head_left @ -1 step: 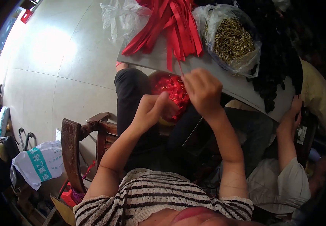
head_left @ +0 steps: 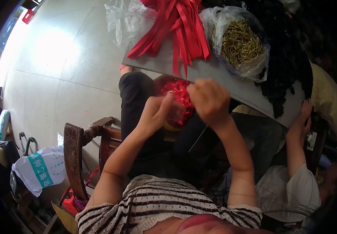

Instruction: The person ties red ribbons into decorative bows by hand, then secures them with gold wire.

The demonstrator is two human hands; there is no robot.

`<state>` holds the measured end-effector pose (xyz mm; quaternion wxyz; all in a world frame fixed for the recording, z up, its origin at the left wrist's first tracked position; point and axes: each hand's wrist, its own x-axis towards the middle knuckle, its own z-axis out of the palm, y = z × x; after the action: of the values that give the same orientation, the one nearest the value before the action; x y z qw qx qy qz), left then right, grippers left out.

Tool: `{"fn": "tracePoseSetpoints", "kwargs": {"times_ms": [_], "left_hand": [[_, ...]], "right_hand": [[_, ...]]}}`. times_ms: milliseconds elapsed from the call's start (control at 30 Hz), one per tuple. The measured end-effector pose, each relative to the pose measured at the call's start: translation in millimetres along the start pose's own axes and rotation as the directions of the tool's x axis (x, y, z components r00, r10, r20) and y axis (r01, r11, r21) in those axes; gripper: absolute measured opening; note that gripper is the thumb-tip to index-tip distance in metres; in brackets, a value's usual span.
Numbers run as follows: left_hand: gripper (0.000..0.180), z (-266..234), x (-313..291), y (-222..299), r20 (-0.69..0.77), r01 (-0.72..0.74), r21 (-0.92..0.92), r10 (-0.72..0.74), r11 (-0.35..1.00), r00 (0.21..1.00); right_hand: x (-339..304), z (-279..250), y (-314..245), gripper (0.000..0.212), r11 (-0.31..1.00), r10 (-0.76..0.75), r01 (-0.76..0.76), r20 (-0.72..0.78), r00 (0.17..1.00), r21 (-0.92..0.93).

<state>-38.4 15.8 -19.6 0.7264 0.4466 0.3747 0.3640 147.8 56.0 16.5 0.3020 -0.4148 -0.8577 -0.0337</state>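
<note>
Both hands work a red bow (head_left: pixel 180 97), a bunch of shiny looped ribbon held above the lap, just below the near edge of the board (head_left: pixel 223 84). Left hand (head_left: pixel 157 111) is closed on the bow's left side, thumb and fingers pinching the loops; a ring shows on one finger. Right hand (head_left: pixel 209 99) is closed on the bow's right side, fingers curled down over it, so fingertips are hidden. The hands nearly touch, bow between them.

Board is grey, flat, tilted across the upper frame. On it, above the bow, lies a pile of red ribbon strips (head_left: pixel 180 27), some ends hanging over the board's near edge right by the bow. Right of the strips on the board sits a clear bag of gold wire pieces (head_left: pixel 240 43). Left of the strips is an empty-looking clear plastic bag (head_left: pixel 123 19). A dark heap (head_left: pixel 289 58) covers the board's right end.

Another person's hand (head_left: pixel 303 117) rests at the board's right lower edge, well apart from the bow. Left of and below the board, a wooden chair (head_left: pixel 77 150) stands on the pale floor, a white sack (head_left: pixel 40 169) beyond it.
</note>
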Motion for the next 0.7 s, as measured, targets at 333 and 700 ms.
{"fn": "tracePoseSetpoints", "kwargs": {"times_ms": [333,700], "left_hand": [[0.026,36,26,24,-0.273,-0.252,-0.196,0.194,0.948,0.942],[0.019,57,-3,27,-0.049,-0.109,-0.141,0.103,0.984,0.993]], "right_hand": [[-52,-51,-68,0.009,0.802,-0.323,0.012,0.418,0.849,0.597],[-24,-28,-41,0.011,-0.002,0.684,-0.322,0.236,0.690,0.947]]}}
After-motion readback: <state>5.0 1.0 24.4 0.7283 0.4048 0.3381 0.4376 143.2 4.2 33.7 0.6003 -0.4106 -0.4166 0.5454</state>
